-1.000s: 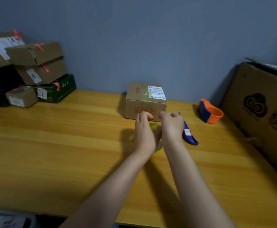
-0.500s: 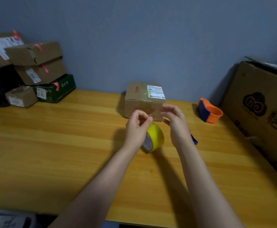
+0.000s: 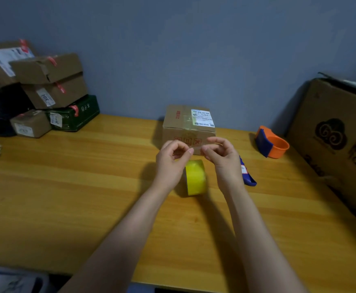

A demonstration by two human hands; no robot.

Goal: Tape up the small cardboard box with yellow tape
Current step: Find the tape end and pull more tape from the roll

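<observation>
The small cardboard box (image 3: 185, 123), shut and bearing a white label, stands at the back of the wooden table (image 3: 67, 187). In front of it a roll of yellow tape (image 3: 195, 179) stands on its edge on the table. My left hand (image 3: 169, 163) and my right hand (image 3: 223, 160) hover just above the roll, fingertips close together. Both pinch a thin translucent strip of tape (image 3: 195, 148) between them. Whether the strip still joins the roll I cannot tell.
A blue cutter (image 3: 248, 176) lies right of my right hand. An orange and blue tape dispenser (image 3: 272, 142) sits further right, beside a large cardboard box (image 3: 338, 134). Several parcels (image 3: 50, 81) are stacked at the back left.
The roll, first hidden between my hands, was set down and now stands alone on the table. Both hands rose above it and came together, pinching a strip of tape.
</observation>
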